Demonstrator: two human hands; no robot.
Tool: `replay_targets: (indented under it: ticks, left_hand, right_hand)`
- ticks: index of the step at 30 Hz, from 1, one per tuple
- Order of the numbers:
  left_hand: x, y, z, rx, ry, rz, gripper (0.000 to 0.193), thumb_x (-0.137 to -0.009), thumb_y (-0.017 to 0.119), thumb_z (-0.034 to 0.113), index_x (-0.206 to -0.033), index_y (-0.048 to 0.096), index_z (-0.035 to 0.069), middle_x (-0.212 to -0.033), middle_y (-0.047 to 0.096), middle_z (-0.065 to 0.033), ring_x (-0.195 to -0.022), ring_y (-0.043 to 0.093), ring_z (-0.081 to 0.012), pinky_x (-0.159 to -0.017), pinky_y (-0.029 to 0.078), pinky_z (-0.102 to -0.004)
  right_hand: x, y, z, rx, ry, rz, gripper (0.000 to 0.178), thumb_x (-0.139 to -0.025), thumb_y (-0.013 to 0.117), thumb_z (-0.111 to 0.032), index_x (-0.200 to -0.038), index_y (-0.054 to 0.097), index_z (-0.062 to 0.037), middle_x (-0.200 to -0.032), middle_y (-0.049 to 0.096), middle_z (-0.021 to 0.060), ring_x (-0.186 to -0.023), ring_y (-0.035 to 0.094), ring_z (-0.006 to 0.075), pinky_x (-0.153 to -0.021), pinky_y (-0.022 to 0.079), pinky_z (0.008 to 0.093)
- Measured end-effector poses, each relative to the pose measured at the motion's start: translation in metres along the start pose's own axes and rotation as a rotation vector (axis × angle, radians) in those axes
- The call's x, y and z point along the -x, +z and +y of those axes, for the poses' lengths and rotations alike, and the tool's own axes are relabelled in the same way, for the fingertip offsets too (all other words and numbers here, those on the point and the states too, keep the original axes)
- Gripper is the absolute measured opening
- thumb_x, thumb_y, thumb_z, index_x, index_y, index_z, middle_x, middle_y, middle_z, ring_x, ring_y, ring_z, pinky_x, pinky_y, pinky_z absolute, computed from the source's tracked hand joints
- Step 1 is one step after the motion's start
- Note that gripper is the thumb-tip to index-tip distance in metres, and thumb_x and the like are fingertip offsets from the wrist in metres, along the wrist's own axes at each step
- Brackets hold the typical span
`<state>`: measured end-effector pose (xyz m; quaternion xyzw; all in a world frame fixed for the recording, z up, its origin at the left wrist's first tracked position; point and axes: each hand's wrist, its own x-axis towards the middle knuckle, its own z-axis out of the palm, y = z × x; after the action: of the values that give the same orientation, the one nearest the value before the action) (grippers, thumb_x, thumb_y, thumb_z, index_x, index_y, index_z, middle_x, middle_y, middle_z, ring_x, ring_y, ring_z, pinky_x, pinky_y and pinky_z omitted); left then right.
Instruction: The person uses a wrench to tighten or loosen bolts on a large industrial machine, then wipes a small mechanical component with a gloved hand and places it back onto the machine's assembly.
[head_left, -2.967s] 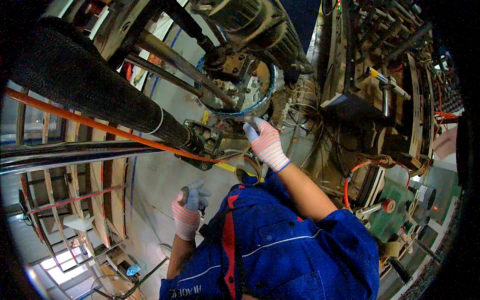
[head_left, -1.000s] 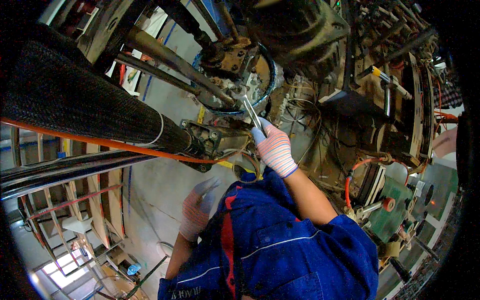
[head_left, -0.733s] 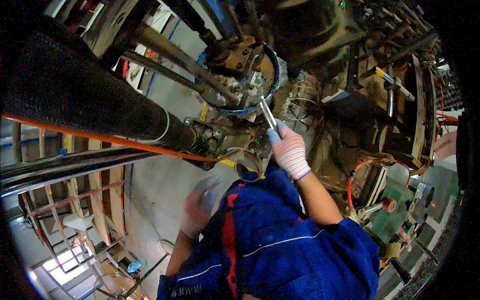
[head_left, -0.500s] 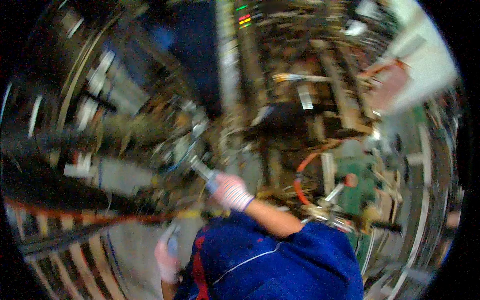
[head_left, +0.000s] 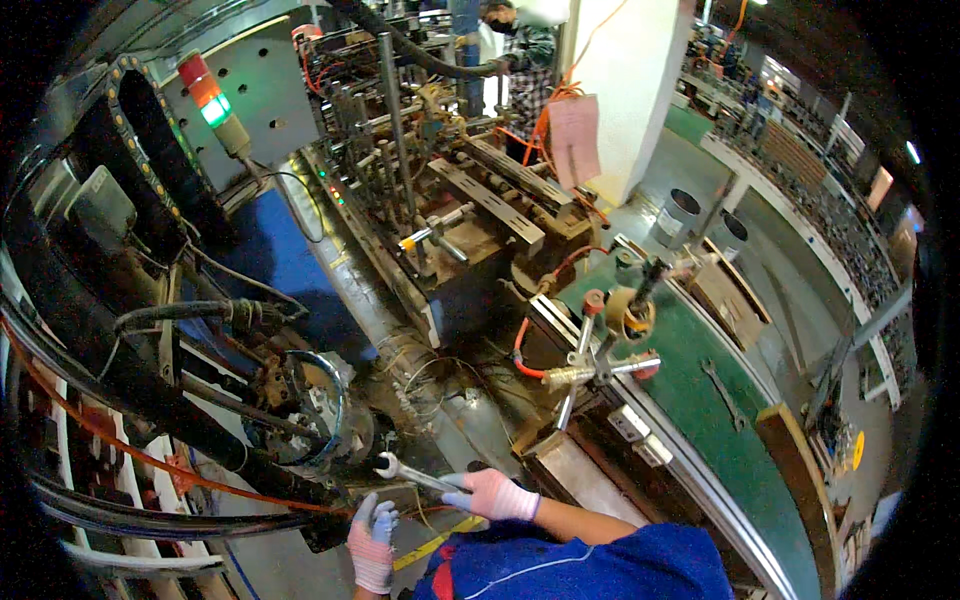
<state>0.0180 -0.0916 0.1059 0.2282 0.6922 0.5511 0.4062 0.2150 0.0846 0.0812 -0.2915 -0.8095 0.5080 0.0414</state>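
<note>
Wrench (head_left: 418,475): how does it look to us?

"Silvery and slim, with a forked head pointing to our left; our gloved right hand (head_left: 500,496) grips its other end."

"And our left hand (head_left: 372,545)?"

"Near the forked head, fingers loosely bent; we can't tell whether it holds anything."

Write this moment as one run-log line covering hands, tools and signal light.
Right hand: grips wrench | Left hand: nearby, holding unclear | Second wrench: lying on green surface | Signal tower: green lit
</note>
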Motion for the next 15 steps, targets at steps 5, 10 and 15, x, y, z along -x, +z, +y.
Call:
replay_targets:
  ticks: [5,10,15]
  left_hand:
    - [0.007,0.013,-0.036,-0.284,0.087,-0.061,0.039,-0.101,0.062,0.029,-0.121,0.066,-0.005,-0.1,0.072,-0.0113,-0.089,0.067,-0.0168,-0.078,0.053,-0.0298]
    - [0.04,0.051,0.014,-0.294,0.16,-0.11,0.036,-0.102,0.059,0.032,-0.096,0.068,-0.002,-0.085,0.071,-0.0087,-0.073,0.067,-0.0157,-0.068,0.053,-0.0301]
    - [0.052,0.071,0.008,0.05,-0.008,-0.128,0.032,-0.102,0.059,0.03,-0.096,0.066,0.0,-0.087,0.071,-0.009,-0.072,0.067,-0.017,-0.067,0.055,-0.0317]
  right_hand:
    - [0.084,0.024,0.007,0.049,-0.025,0.027,0.046,-0.098,0.055,-0.053,-0.134,0.063,-0.0245,-0.101,0.072,0.0187,-0.093,0.07,0.0385,-0.083,0.056,0.0439]
    - [0.118,0.026,0.015,0.083,-0.036,0.047,0.043,-0.097,0.057,-0.049,-0.132,0.064,-0.0255,-0.098,0.072,0.0179,-0.09,0.069,0.0383,-0.08,0.057,0.0451]
    - [0.127,0.009,0.035,0.098,-0.176,0.092,0.042,-0.097,0.058,-0.048,-0.13,0.065,-0.0237,-0.095,0.072,0.0179,-0.089,0.069,0.039,-0.078,0.056,0.0466]
